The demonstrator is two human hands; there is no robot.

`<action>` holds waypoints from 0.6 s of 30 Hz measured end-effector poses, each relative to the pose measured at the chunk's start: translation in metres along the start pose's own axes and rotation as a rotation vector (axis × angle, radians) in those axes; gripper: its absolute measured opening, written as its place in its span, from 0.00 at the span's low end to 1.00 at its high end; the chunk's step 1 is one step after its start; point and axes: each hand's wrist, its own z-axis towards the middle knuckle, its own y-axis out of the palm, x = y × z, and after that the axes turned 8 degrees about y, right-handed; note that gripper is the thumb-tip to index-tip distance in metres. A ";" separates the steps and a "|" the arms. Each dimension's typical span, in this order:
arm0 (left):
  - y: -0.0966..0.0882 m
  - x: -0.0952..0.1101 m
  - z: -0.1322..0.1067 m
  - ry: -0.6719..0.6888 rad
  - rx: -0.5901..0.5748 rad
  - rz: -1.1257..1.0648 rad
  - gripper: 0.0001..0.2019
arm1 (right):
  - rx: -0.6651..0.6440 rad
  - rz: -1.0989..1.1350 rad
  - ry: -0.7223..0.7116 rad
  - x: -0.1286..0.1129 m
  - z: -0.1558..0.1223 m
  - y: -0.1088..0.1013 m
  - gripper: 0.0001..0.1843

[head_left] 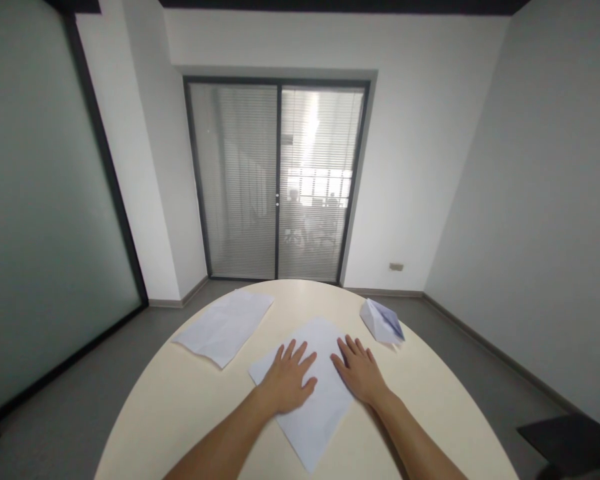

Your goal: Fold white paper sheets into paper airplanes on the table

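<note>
A white sheet of paper lies flat on the cream round table, turned at an angle. My left hand rests palm down on the sheet's left half, fingers spread. My right hand lies palm down on the sheet's right edge, fingers stretched out. Neither hand holds anything.
A stack of white sheets lies to the left of the hands. A folded paper shape sits near the table's right far edge. Beyond the table are a grey floor, white walls and a glass sliding door with blinds.
</note>
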 end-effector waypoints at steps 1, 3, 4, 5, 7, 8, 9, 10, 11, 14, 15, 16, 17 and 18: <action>0.002 -0.001 0.001 -0.022 0.000 0.001 0.29 | -0.016 0.019 -0.044 -0.001 -0.001 -0.003 0.35; 0.005 -0.001 0.005 -0.068 0.009 0.015 0.29 | -0.070 0.066 -0.166 -0.004 -0.005 -0.008 0.34; 0.006 0.000 0.006 -0.089 0.015 0.026 0.29 | -0.096 0.088 -0.238 -0.006 -0.008 -0.011 0.34; 0.007 0.000 0.008 -0.110 0.022 0.039 0.29 | -0.123 0.104 -0.303 -0.008 -0.011 -0.014 0.34; 0.008 0.001 0.011 -0.150 0.044 0.070 0.28 | -0.179 0.126 -0.432 -0.014 -0.018 -0.018 0.35; 0.008 0.002 0.012 -0.168 0.055 0.085 0.28 | -0.209 0.134 -0.487 -0.018 -0.021 -0.019 0.36; 0.007 0.002 0.013 -0.184 0.065 0.098 0.27 | -0.236 0.138 -0.524 -0.021 -0.024 -0.020 0.38; 0.005 0.003 0.014 -0.196 0.073 0.110 0.26 | -0.254 0.139 -0.547 -0.023 -0.026 -0.021 0.40; 0.004 0.003 0.014 -0.206 0.079 0.119 0.26 | -0.269 0.138 -0.560 -0.025 -0.027 -0.021 0.41; -0.001 0.005 0.015 -0.236 0.091 0.131 0.26 | -0.293 0.127 -0.545 -0.027 -0.028 -0.022 0.44; -0.002 0.006 0.015 -0.249 0.094 0.131 0.26 | -0.292 0.123 -0.522 -0.026 -0.027 -0.022 0.45; -0.002 0.007 0.014 -0.262 0.099 0.132 0.26 | -0.288 0.119 -0.494 -0.025 -0.026 -0.022 0.46; -0.001 0.008 0.014 -0.275 0.102 0.132 0.26 | -0.281 0.116 -0.466 -0.024 -0.025 -0.022 0.47; 0.000 0.009 0.014 -0.287 0.107 0.134 0.26 | -0.269 0.114 -0.439 -0.023 -0.024 -0.022 0.48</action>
